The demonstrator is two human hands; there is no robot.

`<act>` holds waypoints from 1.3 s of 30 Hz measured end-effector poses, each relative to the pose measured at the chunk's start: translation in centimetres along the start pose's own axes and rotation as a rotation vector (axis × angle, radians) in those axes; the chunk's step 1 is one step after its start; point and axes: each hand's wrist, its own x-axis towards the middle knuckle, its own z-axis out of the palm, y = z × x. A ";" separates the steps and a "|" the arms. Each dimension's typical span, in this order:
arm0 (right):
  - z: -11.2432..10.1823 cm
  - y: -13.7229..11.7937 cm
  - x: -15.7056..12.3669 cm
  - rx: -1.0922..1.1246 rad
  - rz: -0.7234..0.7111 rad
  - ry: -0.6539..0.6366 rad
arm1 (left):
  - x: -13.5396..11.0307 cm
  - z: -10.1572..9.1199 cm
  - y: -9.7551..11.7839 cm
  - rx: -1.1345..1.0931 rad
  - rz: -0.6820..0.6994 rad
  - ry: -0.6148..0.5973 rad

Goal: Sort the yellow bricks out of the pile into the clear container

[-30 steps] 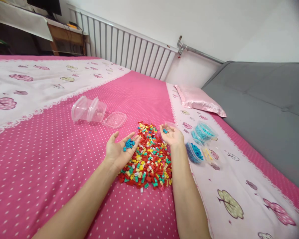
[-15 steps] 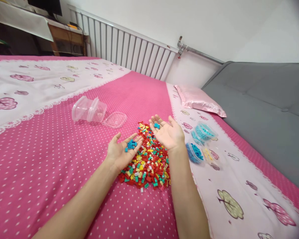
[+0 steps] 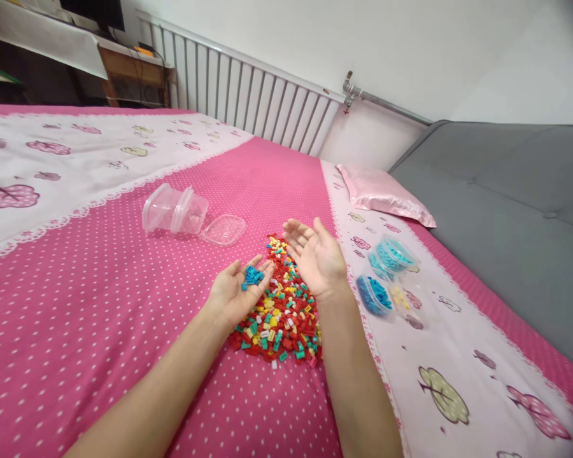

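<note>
My left hand [image 3: 232, 294] lies palm up with its fingers stretched out, carrying a small heap of blue toy building bricks [image 3: 253, 277] on the fingers. My right hand [image 3: 319, 257] is open over the far right part of a brick pile, its palm turned toward the left, and no brick shows on it. Beneath and between both hands spreads the pile of small toy bricks [image 3: 286, 318], mostly red, with yellow, green and white ones mixed in. Part of the pile is hidden by my hands and right forearm.
To the right stand clear tubs of dark blue bricks [image 3: 375, 295] and turquoise bricks [image 3: 392, 254], beside a clear container with yellow pieces [image 3: 401, 299]. Clear empty tubs [image 3: 174, 210] lie left, near a clear lid [image 3: 224, 229]. A pink pillow [image 3: 386, 196] rests by the grey headboard [image 3: 501, 184].
Blue pieces that lay on my right palm are no longer visible there. That hand has tipped and turned toward the left. My left hand keeps its blue bricks, nearly still.
</note>
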 end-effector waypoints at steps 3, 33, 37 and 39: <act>-2.2 0.2 1.5 -0.116 -0.115 0.182 | 0.1 -0.1 0.0 0.020 0.024 0.029; -7.7 5.0 4.4 -1.596 -0.039 0.028 | 0.0 0.2 0.0 0.036 0.028 0.107; -7.5 4.9 4.3 -1.591 -0.054 0.038 | 0.0 0.3 0.0 0.043 0.025 0.105; -7.5 4.9 4.3 -1.589 -0.059 0.059 | 0.0 0.2 0.0 0.046 0.024 0.101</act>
